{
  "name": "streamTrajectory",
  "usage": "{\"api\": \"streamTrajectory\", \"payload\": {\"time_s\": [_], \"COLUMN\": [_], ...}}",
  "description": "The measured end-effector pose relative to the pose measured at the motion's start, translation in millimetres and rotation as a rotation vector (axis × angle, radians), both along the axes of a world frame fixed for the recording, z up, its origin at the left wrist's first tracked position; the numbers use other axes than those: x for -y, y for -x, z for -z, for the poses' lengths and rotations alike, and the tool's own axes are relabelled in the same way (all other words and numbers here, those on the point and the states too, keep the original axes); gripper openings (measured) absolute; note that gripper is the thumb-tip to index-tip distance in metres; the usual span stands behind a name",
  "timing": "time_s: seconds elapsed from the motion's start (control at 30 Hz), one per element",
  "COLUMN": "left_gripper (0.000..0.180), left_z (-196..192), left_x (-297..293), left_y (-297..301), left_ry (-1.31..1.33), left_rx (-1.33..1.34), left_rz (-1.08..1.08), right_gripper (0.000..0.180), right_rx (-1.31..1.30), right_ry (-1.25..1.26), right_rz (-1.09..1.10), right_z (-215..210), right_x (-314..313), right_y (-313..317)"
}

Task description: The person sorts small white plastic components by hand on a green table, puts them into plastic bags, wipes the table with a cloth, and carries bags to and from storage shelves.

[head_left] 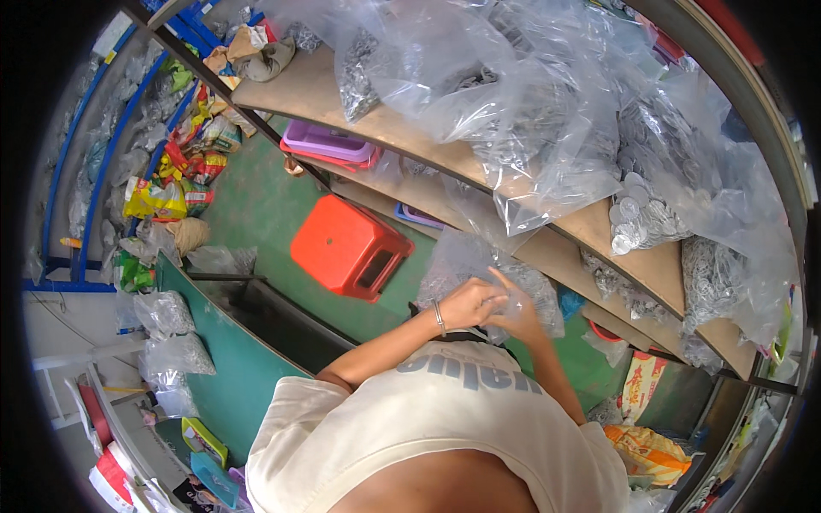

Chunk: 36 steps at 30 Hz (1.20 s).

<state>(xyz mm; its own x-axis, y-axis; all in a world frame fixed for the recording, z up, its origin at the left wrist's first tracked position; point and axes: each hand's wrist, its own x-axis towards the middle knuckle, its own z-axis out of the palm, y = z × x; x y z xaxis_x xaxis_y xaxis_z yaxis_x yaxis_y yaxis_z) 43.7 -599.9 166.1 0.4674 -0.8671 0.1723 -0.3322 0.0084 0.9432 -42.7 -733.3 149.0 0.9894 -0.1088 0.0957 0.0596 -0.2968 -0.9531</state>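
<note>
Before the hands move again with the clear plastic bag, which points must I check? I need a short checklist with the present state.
1. Left hand touches the clear plastic bag: ok.
2. Right hand touches the same bag: ok.
3. Grip firm on the bag: cannot tell.
4. Bag mouth closed: cannot tell.
5. Orange stool apart from the hands: ok.
6. Bags on the wooden shelf stay inside its edge: not ok, several overhang.

Clear plastic bags (547, 128) crowd the shelf; colourful, perhaps snack, packets (184, 162) lie far left.
</note>
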Motion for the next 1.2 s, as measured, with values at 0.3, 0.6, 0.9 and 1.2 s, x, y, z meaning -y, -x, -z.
{"api": "streamTrajectory", "payload": {"time_s": [0.3, 0.6, 0.9, 1.2], "left_gripper": [0.009, 0.062, 0.040, 0.020], "left_z": [-4.3, 6.2, 83.2, 64.4], "left_x": [-25.8, -82.2, -9.2, 91.6], "left_y": [18.7, 4.1, 30.6, 106.2], "left_ry": [0.113, 0.284, -0.192, -0.093], "left_rx": [0.193, 0.238, 0.211, 0.056], "left_rz": [0.138, -0.219, 0.176, 0.331], "right_gripper": [0.012, 0.015, 0.028, 0.034], "right_rx": [-0.015, -0.166, 0.009, 0.138], "right_ry": [0.581, 0.125, 0.046, -0.257], "right_rz": [0.146, 0.546, 0.682, 0.775], "right_z": [73.7, 40.2, 50.0, 45.1], "right_x": [-50.5, -74.9, -41.7, 19.9], "right_y": [40.3, 65.0, 102.7, 170.1]}}
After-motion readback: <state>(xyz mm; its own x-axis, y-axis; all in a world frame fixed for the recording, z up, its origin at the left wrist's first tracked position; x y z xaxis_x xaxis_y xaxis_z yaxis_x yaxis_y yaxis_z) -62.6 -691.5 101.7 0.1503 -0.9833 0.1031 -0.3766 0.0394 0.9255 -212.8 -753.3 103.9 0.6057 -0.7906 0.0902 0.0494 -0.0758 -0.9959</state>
